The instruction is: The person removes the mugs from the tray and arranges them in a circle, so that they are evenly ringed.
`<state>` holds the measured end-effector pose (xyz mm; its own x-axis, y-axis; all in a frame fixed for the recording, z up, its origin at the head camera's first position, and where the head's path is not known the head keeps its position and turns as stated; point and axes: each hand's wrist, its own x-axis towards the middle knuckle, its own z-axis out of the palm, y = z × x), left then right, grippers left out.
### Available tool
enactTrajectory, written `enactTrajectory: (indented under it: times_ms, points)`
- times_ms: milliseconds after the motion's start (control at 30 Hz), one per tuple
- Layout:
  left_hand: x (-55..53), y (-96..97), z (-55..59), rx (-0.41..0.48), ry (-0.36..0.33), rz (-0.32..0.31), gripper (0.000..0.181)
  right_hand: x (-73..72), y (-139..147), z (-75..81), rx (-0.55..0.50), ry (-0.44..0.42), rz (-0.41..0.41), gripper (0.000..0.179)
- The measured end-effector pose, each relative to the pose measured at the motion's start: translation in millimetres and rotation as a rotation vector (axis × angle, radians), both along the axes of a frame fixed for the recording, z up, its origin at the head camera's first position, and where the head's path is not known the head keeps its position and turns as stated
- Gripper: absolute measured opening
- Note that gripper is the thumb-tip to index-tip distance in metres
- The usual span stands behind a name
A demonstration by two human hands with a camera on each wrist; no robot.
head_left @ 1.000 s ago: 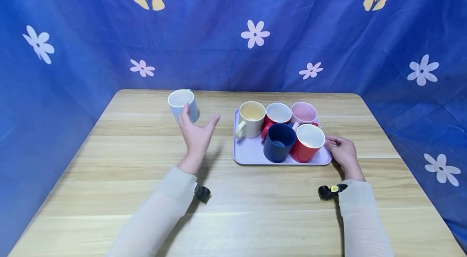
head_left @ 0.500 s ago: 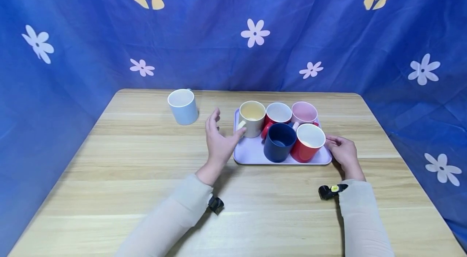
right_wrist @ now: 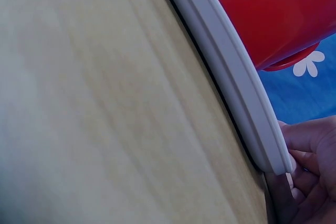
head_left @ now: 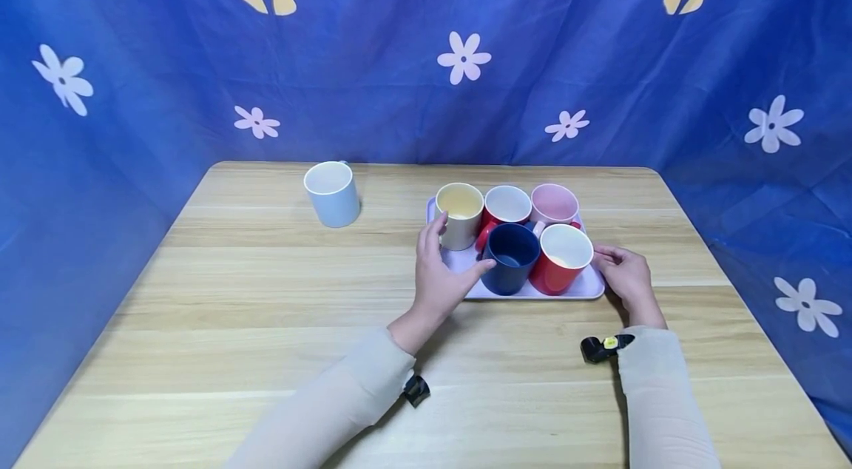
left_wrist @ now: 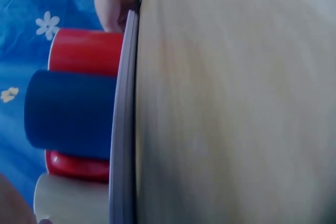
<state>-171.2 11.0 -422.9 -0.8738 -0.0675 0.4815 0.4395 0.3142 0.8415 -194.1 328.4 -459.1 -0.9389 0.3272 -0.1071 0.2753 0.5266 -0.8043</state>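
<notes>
A lilac tray (head_left: 586, 287) carries several mugs. My left hand (head_left: 438, 285) is over its front left part, fingers and thumb spread wide and holding nothing. Its fingertips overlap the cream mug (head_left: 466, 234) in the head view, while the thumb tip lies at the side of the navy mug (head_left: 509, 279). At the tray's right end my right hand (head_left: 627, 279) grips the rim, with fingers curled at the tray corner (right_wrist: 273, 156) in the right wrist view. Beside that hand stands a red mug (head_left: 554, 277) with a white inside.
Behind these, another red mug (head_left: 508, 205) and a pink mug (head_left: 555, 204) stand on the tray. A light blue mug (head_left: 336, 207) is alone at the table's back left. A blue flowered cloth (head_left: 373, 47) hangs behind the wooden table (head_left: 233, 321).
My left hand has moved right from beside the light blue mug, past the cream mug's handle, to the tray's front left. The right hand has stayed at the tray.
</notes>
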Motion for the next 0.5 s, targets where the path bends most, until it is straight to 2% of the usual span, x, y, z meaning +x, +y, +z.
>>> enactTrajectory:
  times_ms: [233, 500]
  points:
    - [2.4, 13.9, -0.9, -0.08, -0.067, -0.063, 0.097, -0.4, 1, -0.1, 0.005, 0.015, -0.002, 0.037]
    - [-0.7, 25.3, -4.8, -0.147, -0.116, -0.103, 0.102, -0.5, 0, 0.0, -0.01, -0.002, -0.006, 0.037]
